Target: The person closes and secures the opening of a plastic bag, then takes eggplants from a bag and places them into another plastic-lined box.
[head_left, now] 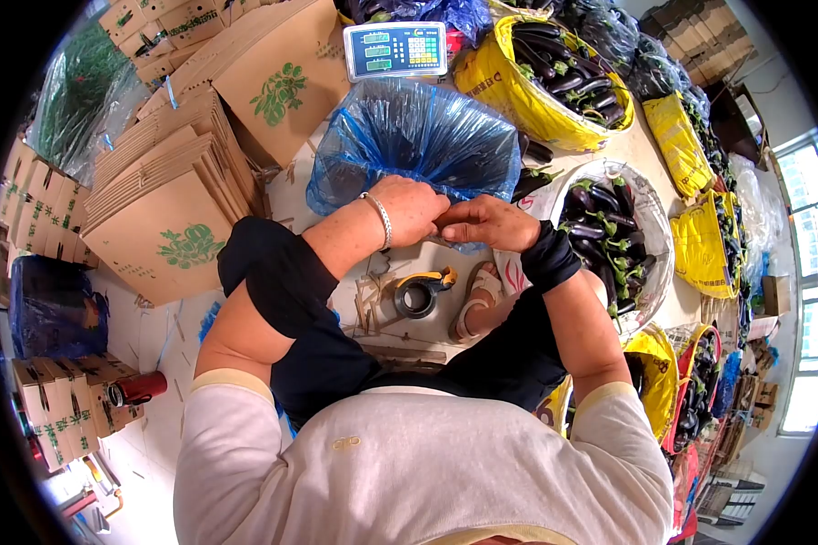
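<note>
A translucent blue plastic bag (418,127) with a bunched, pleated top lies in front of me; dark shapes show faintly through it. At its near edge my left hand (411,209), below a bracelet, is closed with its fingers on the gathered plastic. My right hand (491,223) pinches the same edge, its fingertips almost meeting the left ones. Part of the grip is hidden behind the fingers. Below the hands, a tape dispenser (416,297) with a yellow-orange part rests on the floor near my sandalled foot (482,300).
Behind the bag stands a digital scale (395,51). Eggplants fill a yellow-lined basket (482,77) and a white-lined basket (668,259) to the right. Flattened cardboard boxes (154,191) are stacked at left, with a red flask (138,389) lower down.
</note>
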A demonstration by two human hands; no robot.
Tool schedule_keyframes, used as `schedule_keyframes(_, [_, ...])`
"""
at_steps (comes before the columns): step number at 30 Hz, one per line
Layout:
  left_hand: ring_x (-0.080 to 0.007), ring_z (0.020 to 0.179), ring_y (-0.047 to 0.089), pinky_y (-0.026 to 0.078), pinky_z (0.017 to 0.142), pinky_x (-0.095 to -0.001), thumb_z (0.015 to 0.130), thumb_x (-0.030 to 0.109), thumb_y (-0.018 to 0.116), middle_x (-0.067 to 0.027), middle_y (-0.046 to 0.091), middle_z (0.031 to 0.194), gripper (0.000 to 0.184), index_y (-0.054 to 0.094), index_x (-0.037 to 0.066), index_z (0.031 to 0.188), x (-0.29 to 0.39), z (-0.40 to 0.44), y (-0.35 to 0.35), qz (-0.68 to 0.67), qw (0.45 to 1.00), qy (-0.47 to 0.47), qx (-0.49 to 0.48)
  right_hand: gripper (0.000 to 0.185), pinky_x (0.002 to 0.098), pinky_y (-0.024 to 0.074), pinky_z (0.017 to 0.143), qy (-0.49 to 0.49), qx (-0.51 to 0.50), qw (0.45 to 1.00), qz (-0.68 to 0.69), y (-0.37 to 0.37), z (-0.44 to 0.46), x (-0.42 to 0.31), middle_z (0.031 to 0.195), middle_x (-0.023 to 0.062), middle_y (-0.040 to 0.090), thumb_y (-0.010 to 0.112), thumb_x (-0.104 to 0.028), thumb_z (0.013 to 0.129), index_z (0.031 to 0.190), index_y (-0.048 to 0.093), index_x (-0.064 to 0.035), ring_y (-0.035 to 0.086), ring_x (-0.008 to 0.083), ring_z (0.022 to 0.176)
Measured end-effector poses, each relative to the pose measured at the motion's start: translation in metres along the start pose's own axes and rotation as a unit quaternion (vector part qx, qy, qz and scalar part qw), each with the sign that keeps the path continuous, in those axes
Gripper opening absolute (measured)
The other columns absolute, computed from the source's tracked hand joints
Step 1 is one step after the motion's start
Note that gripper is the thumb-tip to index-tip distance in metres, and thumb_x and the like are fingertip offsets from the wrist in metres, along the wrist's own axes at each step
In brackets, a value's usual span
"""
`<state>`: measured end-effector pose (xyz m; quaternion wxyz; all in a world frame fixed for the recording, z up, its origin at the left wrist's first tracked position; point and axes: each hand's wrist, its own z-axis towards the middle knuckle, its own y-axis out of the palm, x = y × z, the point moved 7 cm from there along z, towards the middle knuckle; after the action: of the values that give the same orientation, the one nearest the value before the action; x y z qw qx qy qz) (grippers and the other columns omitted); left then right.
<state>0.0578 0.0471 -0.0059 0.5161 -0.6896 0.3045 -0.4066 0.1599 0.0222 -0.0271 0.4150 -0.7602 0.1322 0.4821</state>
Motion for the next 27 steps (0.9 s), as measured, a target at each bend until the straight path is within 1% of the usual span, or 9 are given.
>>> schedule_keyframes(5, [-0.0319,0.087,0.066,0.051,0.076,-0.0442,0.084,0.03,0.065,-0.0123,0.068,0.087,0.023,0.064,0.009,0.094,0.001,0.0,0.0,-0.001,1.0,0.0,-0.001,0.044,0.0302,0.0488,0.062,0.002,-0.001,1.0,0.008,0.001,-0.001,-0.003,0.08,0.0081,0.065,0.058,-0.04,0.094,0.113,0.066,-0.0012,0.059,0.0144,0.069])
schedule_keyframes(11, [-0.032,0.086,0.066,0.051,0.075,-0.0439,0.084,0.03,0.065,-0.0122,0.068,0.087,0.023,0.064,0.009,0.094,0.002,0.0,0.0,0.005,1.0,0.002,-0.005,0.044,0.0302,0.0483,0.062,0.038,-0.02,0.999,0.022,0.002,-0.002,-0.003,0.077,0.0072,0.064,0.058,-0.041,0.094,0.111,0.066,-0.0012,0.058,0.0138,0.067])
schedule_keyframes(14, [-0.0324,0.085,0.066,0.051,0.075,-0.044,0.084,0.03,0.065,-0.0122,0.068,0.087,0.023,0.064,0.009,0.095,0.001,0.001,0.0,0.005,1.0,0.002,-0.006,0.043,0.0302,0.0482,0.062,0.035,-0.004,0.999,0.013,0.0,-0.002,-0.003,0.078,0.0068,0.065,0.059,-0.04,0.094,0.109,0.067,-0.0008,0.058,0.0136,0.067])
schedule_keyframes(17, [-0.033,0.085,0.066,0.052,0.074,-0.0446,0.084,0.03,0.065,-0.0125,0.068,0.087,0.024,0.064,0.009,0.096,-0.001,0.002,0.001,-0.001,1.0,-0.006,0.007,0.038,0.0283,0.0489,0.067,0.016,0.017,0.999,0.029,-0.002,-0.002,0.002,0.082,0.0057,0.067,0.059,-0.035,0.095,0.108,0.068,-0.0004,0.059,0.0119,0.071])
schedule_keyframes(20, [-0.0336,0.085,0.066,0.052,0.073,-0.0451,0.084,0.031,0.066,-0.0128,0.068,0.086,0.025,0.064,0.009,0.097,-0.003,0.002,-0.003,-0.012,0.999,-0.022,0.026,0.033,0.027,0.0493,0.076,-0.042,0.073,0.993,0.082,-0.009,-0.002,-0.006,0.087,0.0051,0.069,0.058,-0.029,0.097,0.109,0.068,0.0006,0.061,0.0115,0.078])
schedule_keyframes(23, [-0.0335,0.083,0.067,0.053,0.072,-0.0452,0.083,0.032,0.067,-0.0126,0.068,0.084,0.026,0.063,0.01,0.096,-0.01,0.001,-0.008,-0.023,0.998,-0.036,0.045,0.032,0.027,0.0488,0.082,-0.045,0.118,0.977,0.171,-0.018,-0.009,-0.017,0.091,0.0059,0.07,0.056,-0.025,0.099,0.11,0.068,0.0023,0.062,0.0118,0.084])
schedule_keyframes(26, [-0.0335,0.081,0.066,0.052,0.07,-0.0458,0.083,0.032,0.067,-0.012,0.068,0.082,0.024,0.062,0.01,0.093,-0.013,-0.002,-0.016,-0.026,0.995,-0.062,0.073,0.035,0.0281,0.0498,0.082,-0.08,0.163,0.951,0.25,-0.031,-0.017,-0.035,0.09,0.0076,0.069,0.056,-0.028,0.099,0.11,0.068,0.0036,0.063,0.0128,0.084])
schedule_keyframes(27, [-0.0336,0.081,0.066,0.052,0.069,-0.0461,0.083,0.032,0.067,-0.0118,0.068,0.082,0.023,0.062,0.011,0.093,-0.014,-0.003,-0.019,-0.027,0.993,-0.072,0.084,0.041,0.0283,0.0501,0.079,-0.09,0.173,0.941,0.276,-0.034,-0.018,-0.032,0.087,0.0087,0.068,0.055,-0.032,0.099,0.112,0.066,0.0048,0.063,0.0134,0.082])
